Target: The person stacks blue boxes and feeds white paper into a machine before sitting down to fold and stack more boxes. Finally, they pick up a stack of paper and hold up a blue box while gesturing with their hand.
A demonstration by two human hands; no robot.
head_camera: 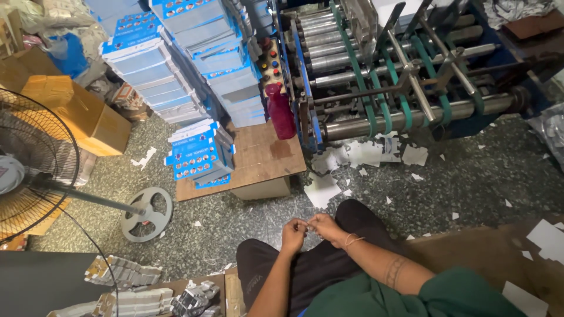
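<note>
Here, from the head view, the left hand (294, 230) and right hand (324, 226) meet over the lap, fingertips pinched shut on something too small to identify, likely held close for fine work. A rubber band (352, 239) rings the right wrist; blue cartons (198, 154) lie on the board (264, 161) ahead, within reach.

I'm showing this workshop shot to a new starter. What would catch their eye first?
Probably the big roller machine with green belts at top right, paper scraps littering the floor under it. Next, the leaning stacks of blue-and-white flat cartons at top left. Low down, the left hand and right hand meet, fingertips pinched together.
</note>
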